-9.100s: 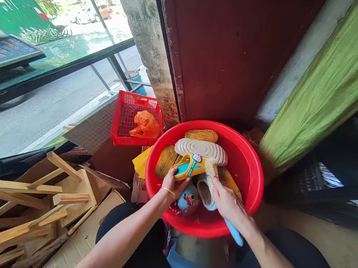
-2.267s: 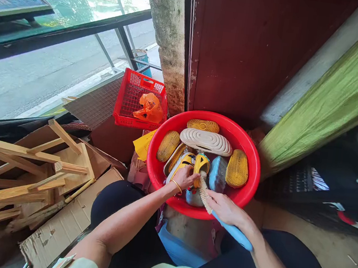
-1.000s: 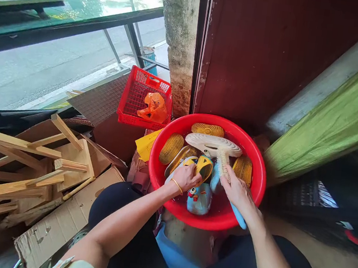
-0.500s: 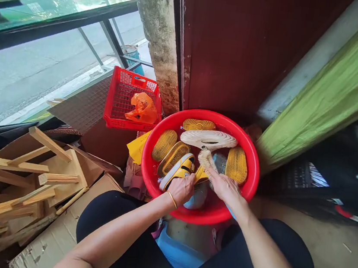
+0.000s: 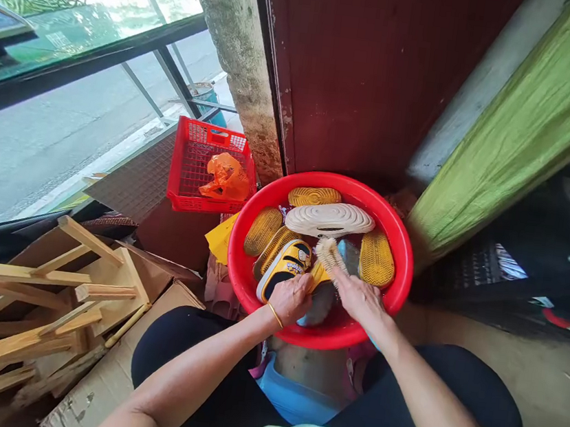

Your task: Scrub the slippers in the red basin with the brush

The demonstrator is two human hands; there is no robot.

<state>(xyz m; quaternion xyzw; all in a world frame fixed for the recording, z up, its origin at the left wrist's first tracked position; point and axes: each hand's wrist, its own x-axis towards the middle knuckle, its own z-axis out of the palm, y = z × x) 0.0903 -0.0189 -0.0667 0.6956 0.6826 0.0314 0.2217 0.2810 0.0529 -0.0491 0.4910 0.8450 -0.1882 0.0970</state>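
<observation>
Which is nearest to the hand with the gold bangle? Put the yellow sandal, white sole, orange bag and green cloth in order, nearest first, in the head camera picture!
From the left hand, nearest first:
1. Yellow sandal: touching the hand, inside the red tub.
2. White sole: farther up in the tub.
3. Orange bag: outside the tub, up left, in the red basket.
4. Green cloth: far right, past the tub.

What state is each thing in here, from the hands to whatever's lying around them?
Left hand: closed around a yellow-and-black shoe.
Right hand: closed around a scrubbing brush, bristles down.
Red basin: filled with footwear.
Cream sole: lying bottom-up in the basin.
Orange plastic bag: crumpled inside a red crate.
</observation>
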